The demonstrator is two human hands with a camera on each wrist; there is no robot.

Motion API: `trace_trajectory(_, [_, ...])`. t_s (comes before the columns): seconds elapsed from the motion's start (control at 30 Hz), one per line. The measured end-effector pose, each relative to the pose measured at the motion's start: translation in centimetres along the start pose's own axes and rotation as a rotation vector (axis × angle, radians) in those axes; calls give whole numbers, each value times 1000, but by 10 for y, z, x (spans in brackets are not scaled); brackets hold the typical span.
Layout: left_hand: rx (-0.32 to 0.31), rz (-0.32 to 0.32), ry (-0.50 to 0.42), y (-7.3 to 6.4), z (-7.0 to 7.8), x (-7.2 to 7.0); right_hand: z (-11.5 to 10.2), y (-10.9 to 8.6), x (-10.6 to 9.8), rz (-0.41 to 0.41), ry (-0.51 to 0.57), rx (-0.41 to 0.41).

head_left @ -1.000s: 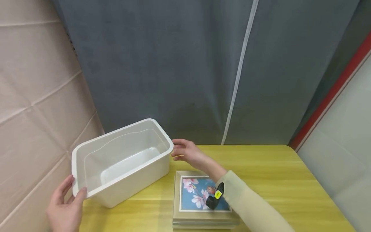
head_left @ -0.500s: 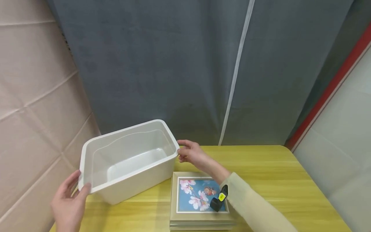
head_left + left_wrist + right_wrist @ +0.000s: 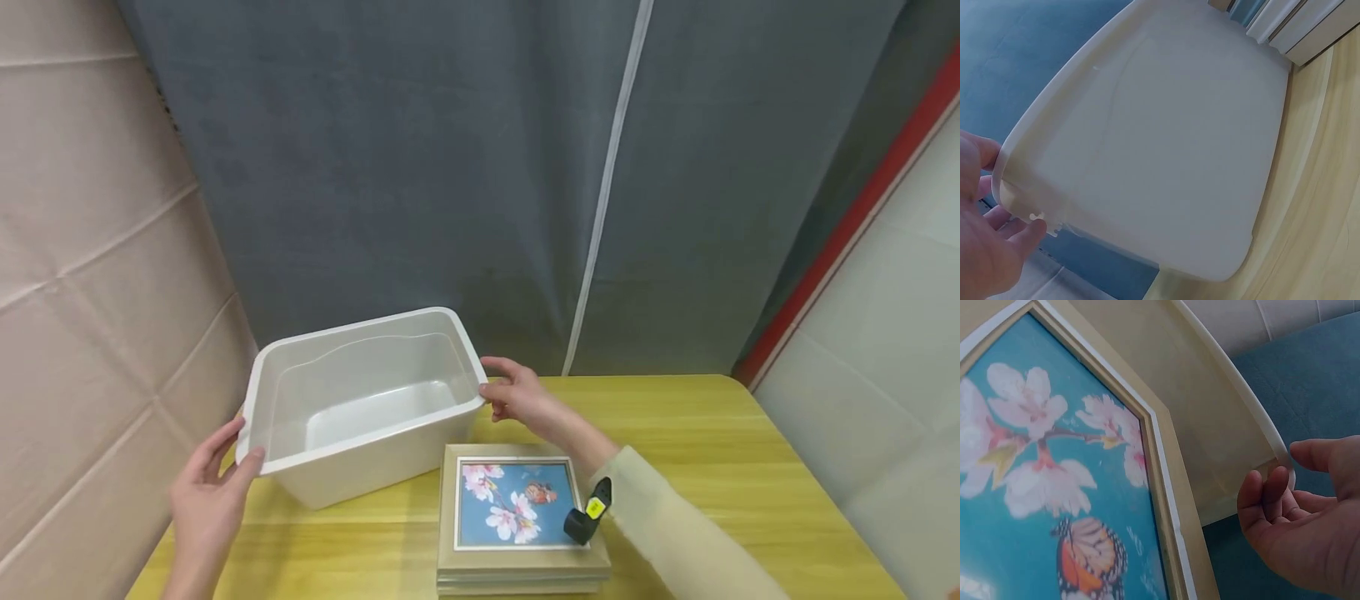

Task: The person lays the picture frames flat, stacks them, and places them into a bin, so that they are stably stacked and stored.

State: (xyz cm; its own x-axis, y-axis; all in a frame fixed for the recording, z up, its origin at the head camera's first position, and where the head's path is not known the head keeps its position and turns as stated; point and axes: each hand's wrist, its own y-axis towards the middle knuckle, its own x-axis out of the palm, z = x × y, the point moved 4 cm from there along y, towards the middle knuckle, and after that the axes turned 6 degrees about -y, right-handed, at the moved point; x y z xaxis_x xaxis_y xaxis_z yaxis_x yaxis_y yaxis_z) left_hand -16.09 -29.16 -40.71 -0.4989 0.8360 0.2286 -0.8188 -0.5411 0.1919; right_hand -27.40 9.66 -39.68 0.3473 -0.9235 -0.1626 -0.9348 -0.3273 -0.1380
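A white plastic storage bin (image 3: 360, 454), rectangular with rounded corners and nothing inside, stands at the left back of the table, set at a slant. At its left end my left hand (image 3: 212, 492) holds the rim, thumb on the near side; in the left wrist view the fingers curl round the rim corner. My right hand (image 3: 528, 404) grips the rim at the right end, and in the right wrist view its fingers (image 3: 1263, 494) bend under the rim. In front of the bin, below my right forearm, lies a small stack of picture frames (image 3: 517, 564); the top one shows pink blossoms and a butterfly.
The yellow wood-grain table (image 3: 720, 467) extends to the right. A grey curtain (image 3: 390, 167) hangs behind it, and beige cloth (image 3: 97, 275) covers the left side. A red strip (image 3: 847, 225) borders a pale panel at the right. The frames sit close to the bin's near wall.
Both hands have moved the bin to the right, and its left end has swung slightly away from me. My right fingers have closed round the rim. The frame stack stays put.
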Motion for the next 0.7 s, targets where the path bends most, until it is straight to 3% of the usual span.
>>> trace_trajectory(0.3, [120,-102,-47,3,-5,21,4,-9,-20,15,-17,2])
trace_trajectory(0.5, [141,-123,-64,3,-8,32,7,-15,-29,21,-35,-14])
trace_trajectory(0.7, [147,-177,17,1,-15,45,13,-26,-43,45,-37,-11])
